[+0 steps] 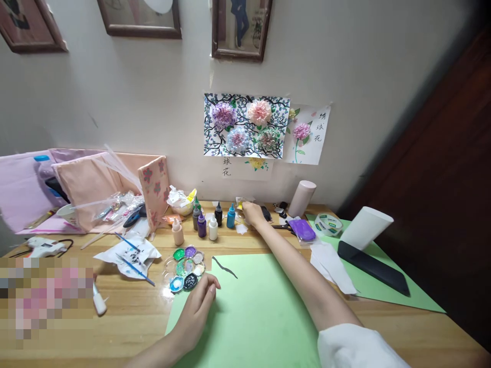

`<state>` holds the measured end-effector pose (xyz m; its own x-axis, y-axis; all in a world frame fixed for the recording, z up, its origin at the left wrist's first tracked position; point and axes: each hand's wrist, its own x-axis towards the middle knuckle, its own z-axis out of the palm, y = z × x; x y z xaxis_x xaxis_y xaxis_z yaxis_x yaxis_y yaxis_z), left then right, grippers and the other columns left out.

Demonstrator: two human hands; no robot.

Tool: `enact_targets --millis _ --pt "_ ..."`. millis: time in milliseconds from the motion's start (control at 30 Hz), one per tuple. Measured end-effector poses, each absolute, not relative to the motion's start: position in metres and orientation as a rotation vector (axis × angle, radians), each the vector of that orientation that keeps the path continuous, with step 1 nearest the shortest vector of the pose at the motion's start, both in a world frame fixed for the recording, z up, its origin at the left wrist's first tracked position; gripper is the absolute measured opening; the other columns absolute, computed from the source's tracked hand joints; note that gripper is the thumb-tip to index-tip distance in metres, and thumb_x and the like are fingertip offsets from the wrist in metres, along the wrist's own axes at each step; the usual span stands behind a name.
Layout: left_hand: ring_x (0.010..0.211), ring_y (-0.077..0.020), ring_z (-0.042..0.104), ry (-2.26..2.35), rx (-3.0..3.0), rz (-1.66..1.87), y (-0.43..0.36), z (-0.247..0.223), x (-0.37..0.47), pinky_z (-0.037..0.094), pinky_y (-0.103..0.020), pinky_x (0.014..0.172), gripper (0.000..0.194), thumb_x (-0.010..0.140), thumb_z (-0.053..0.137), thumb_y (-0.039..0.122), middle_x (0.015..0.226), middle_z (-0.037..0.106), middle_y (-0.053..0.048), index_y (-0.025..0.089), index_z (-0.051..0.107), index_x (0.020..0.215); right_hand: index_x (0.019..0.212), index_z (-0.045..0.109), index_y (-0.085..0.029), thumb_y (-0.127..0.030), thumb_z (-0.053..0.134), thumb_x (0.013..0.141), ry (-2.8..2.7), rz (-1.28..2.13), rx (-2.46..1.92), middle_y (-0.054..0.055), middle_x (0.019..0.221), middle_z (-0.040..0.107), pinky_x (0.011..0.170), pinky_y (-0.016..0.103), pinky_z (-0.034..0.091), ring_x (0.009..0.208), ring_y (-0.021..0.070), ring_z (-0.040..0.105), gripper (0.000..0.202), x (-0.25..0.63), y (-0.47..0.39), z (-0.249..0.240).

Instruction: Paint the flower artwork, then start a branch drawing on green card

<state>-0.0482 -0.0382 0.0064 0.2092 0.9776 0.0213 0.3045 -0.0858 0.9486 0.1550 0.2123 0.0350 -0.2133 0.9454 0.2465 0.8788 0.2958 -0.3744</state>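
Observation:
My right hand reaches to the back of the table, near the wall. Its fingers are closed at a small yellow-and-white item, too small and partly covered to name. My left hand hovers or rests over the left edge of a green sheet of paper; I cannot tell whether it touches. Its fingers are loosely bent and hold nothing. A dark wavy line is painted near the sheet's top left corner. Beside my left hand lies a paint palette with green, purple, blue, black and pale wells.
Several paint bottles stand behind the palette. Blue brushes lie on a stained tissue. At right are a purple packet, a tape roll, a black phone-like slab and a white cylinder. A glue gun lies left.

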Motion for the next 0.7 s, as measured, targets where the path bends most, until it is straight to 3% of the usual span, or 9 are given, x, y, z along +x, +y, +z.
enact_targets --millis 133,267,367,433,500,567,700 --pt "0.067 -0.0146 0.043 1.288 1.773 0.934 -0.044 0.004 -0.051 0.038 -0.026 0.062 0.022 0.096 0.028 0.036 0.074 0.044 0.0 0.022 0.045 0.091 0.093 0.059 -0.013 -0.03 0.046 0.089 -1.841 0.329 -1.54 0.014 0.103 0.062 0.091 0.041 0.042 0.101 0.0233 0.056 0.022 0.187 0.175 0.052" --pt "0.09 -0.0174 0.052 1.173 2.231 1.052 -0.045 0.009 -0.037 0.045 -0.03 0.078 0.017 0.094 0.034 0.023 0.097 0.051 -0.006 0.023 0.043 0.108 0.081 0.057 -0.015 -0.047 0.051 0.081 -1.576 0.6 -1.428 0.009 0.08 0.066 0.074 0.035 0.05 0.077 0.0198 0.063 0.033 0.22 0.113 0.056" --pt "0.116 -0.0248 0.043 1.206 2.511 1.099 -0.033 0.02 -0.001 0.04 -0.04 0.095 0.046 0.09 0.046 0.025 0.123 0.043 -0.014 0.021 0.027 0.132 0.072 0.058 -0.015 -0.056 0.059 0.07 -1.478 0.885 -1.36 0.006 0.065 0.066 0.061 0.031 0.052 0.061 0.0164 0.063 0.042 0.228 0.063 0.043" --pt "0.123 -0.0303 0.038 1.231 2.632 1.078 -0.019 0.025 0.029 0.038 -0.046 0.097 0.068 0.084 0.057 0.034 0.132 0.037 -0.02 0.016 0.018 0.138 0.07 0.058 -0.014 -0.056 0.063 0.067 -1.42 1.055 -1.324 0.004 0.062 0.064 0.059 0.029 0.052 0.057 0.0141 0.062 0.042 0.228 0.035 0.033" --pt "0.119 -0.0331 0.042 1.256 2.746 1.027 -0.004 0.025 0.057 0.034 -0.051 0.098 0.077 0.078 0.064 0.037 0.128 0.043 -0.022 0.011 0.02 0.136 0.068 0.057 -0.015 -0.051 0.068 0.065 -1.319 1.236 -1.254 0.001 0.061 0.062 0.058 0.027 0.051 0.056 0.0116 0.059 0.038 0.229 0.016 0.026" --pt "0.104 -0.0283 0.054 1.262 2.806 0.897 0.009 0.021 0.077 0.034 -0.051 0.098 0.063 0.081 0.062 0.03 0.11 0.057 -0.016 0.011 0.029 0.131 0.066 0.057 -0.015 -0.046 0.072 0.063 -1.222 1.348 -1.171 -0.002 0.06 0.059 0.058 0.025 0.048 0.056 0.0095 0.056 0.035 0.234 0.006 0.024" --pt "0.092 -0.0237 0.057 1.186 2.816 0.808 0.022 0.009 0.09 0.044 -0.04 0.084 0.042 0.082 0.06 0.021 0.099 0.06 -0.009 0.015 0.042 0.119 0.072 0.062 -0.015 -0.041 0.072 0.064 -1.254 1.416 -1.17 -0.001 0.065 0.061 0.062 0.025 0.046 0.061 0.0101 0.057 0.03 0.256 0.003 0.024"
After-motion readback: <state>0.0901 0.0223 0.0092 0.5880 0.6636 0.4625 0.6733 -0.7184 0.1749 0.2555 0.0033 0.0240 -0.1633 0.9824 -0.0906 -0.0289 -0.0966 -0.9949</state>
